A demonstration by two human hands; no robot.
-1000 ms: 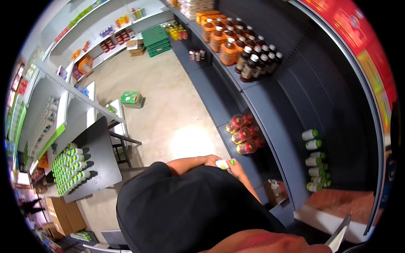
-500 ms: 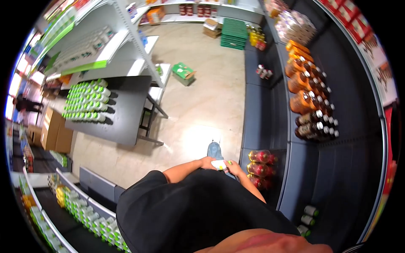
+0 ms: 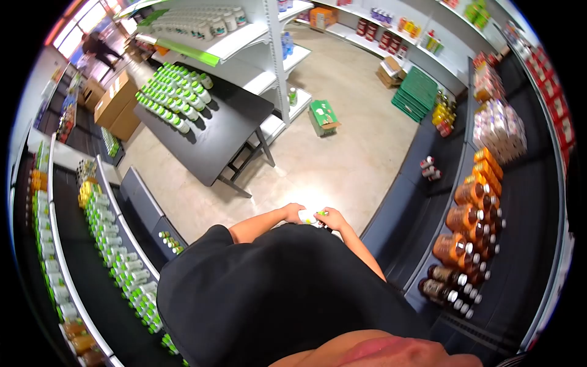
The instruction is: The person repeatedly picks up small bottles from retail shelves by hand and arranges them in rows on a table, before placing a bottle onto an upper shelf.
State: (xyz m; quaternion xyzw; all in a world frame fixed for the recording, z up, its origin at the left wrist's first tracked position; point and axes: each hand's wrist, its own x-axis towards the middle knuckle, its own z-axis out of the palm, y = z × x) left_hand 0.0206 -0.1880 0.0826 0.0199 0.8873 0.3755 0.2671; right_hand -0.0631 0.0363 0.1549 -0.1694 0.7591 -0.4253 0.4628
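Note:
In front of my waist, a small white bottle with yellow-green marks on it lies across my hands. My left hand is closed round its left end. My right hand has its fingers closed at the other end, at a green cap. Whether the cap sits on the bottle or is apart from it, I cannot tell. Rows of white bottles with green caps stand on a dark table ahead to the left.
Shelves with large brown-orange jars and dark bottles run along my right. On the left, shelves hold more green-capped bottles. A green carton and stacked green crates are on the floor ahead. Far left, people stand.
My view has swung left, so the table and shelves appear shifted right. Both hands stay together at the bottle, and the green cap now shows closer to the bottle's white body.

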